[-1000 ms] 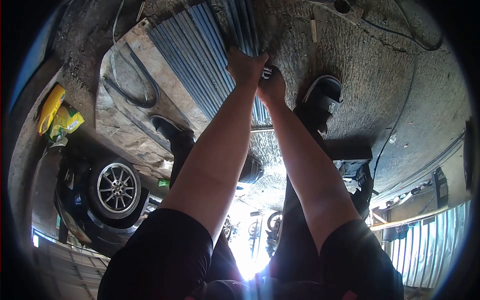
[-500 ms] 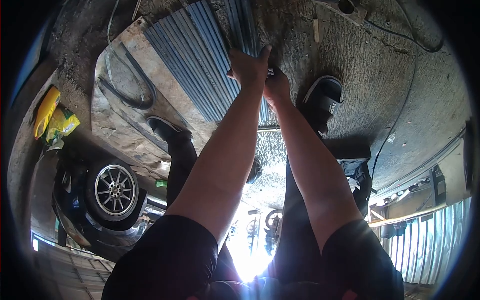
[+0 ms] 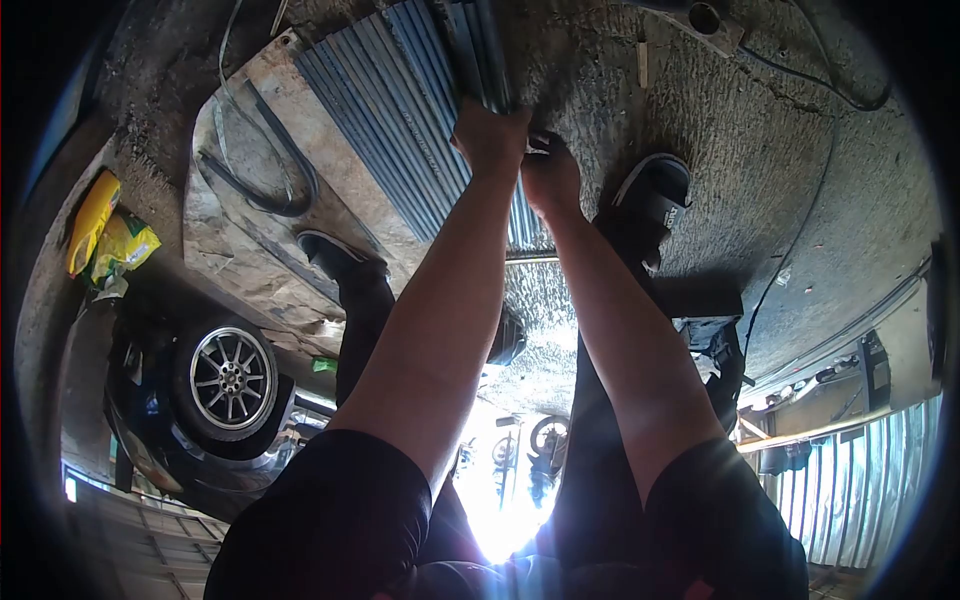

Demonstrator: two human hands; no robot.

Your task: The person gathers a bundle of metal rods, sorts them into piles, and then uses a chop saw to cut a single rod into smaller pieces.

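Observation:
Long blue-grey metal bars [image 3: 385, 120] lie side by side in a row on a stained brown sheet on the floor. A second, narrower group of bars [image 3: 475, 45] runs beside them and passes beneath my hands. My left hand [image 3: 490, 140] is over this narrower group, closed, its fingers curled round something hidden from view. My right hand [image 3: 552, 178] is just to its right and slightly nearer me, with bent fingers close to the left hand. A small dark item seems to be at its fingertips, too dim to name.
Bent dark strips [image 3: 290, 195] lie on the brown sheet [image 3: 225, 235] to the left. My feet in black sandals [image 3: 655, 190] stand either side. A car wheel [image 3: 232, 382], yellow bags [image 3: 95, 225], a thin rod [image 3: 532, 261], a wooden stick [image 3: 643, 62] and a cable [image 3: 805, 215] surround the area.
Both hands have shifted slightly, and a small gap now shows between them. The shiny bit seen between them before is no longer visible. The bars look unchanged.

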